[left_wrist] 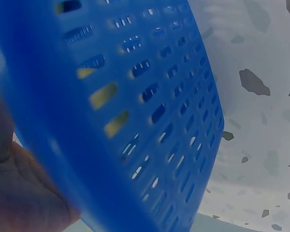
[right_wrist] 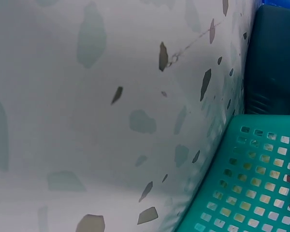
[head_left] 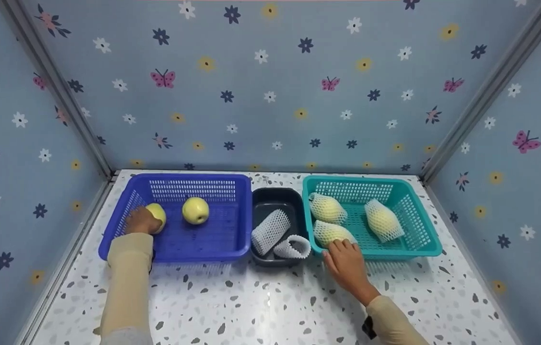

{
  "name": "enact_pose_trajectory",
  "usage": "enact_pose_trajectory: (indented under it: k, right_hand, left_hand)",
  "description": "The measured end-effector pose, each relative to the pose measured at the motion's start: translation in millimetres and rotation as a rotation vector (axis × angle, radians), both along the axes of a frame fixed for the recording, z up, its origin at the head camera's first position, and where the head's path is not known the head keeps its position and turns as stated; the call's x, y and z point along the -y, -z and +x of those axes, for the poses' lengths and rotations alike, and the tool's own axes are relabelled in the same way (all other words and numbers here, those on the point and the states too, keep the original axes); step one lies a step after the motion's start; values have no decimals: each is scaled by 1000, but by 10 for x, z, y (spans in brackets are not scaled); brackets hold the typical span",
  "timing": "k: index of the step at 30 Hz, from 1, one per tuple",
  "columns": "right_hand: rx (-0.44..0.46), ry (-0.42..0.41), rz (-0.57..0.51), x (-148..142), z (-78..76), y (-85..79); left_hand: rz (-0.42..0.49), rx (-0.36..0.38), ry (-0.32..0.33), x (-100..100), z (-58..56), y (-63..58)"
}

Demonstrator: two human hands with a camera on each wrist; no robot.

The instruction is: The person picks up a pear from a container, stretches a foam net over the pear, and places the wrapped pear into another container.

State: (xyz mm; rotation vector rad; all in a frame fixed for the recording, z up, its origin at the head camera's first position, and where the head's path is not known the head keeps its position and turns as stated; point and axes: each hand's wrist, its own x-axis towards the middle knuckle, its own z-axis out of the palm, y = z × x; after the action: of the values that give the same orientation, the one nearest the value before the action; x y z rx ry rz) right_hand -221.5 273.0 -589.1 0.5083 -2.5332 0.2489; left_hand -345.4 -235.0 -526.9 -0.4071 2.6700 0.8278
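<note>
Inside the purple-blue basket, my left hand grips a yellow-green apple near the left wall. A second bare apple lies to its right. My right hand reaches over the front rim of the teal basket, its fingertips at an apple in a white foam net. Two more netted apples lie in that basket, one behind and one at the right. In the left wrist view the basket wall hides most of the left hand.
Between the baskets stands a dark tray with two foam net sleeves, one lying flat and one with its opening showing. Patterned panels enclose the speckled table at the back and both sides.
</note>
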Motion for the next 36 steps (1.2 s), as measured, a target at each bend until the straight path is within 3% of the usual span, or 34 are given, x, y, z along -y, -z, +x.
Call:
enact_pose_trajectory:
  k: [7,13,18,22,30,36]
  right_hand:
    - [-18,1,3,-2,-8,31]
    - [-30,-8,-3,-1,-5,39]
    - [-47,-9,5,-6,-4,32]
    - [-49,-8,15,-5,-1,21]
    - [-25,6,4,1,-2,19]
    - [2,10,4,-6,9,8]
  left_hand:
    - [-16,9,-41,-62,-42,56]
    - [-65,-42,-78,-48,-74,126]
    - [-10,-76,-104,-64,-73,149]
    - [33,-98,-62,-79,-62,141]
    - [-58,-129,68,-68,-33,140]
    - [-3,-107,62,-67,15,91]
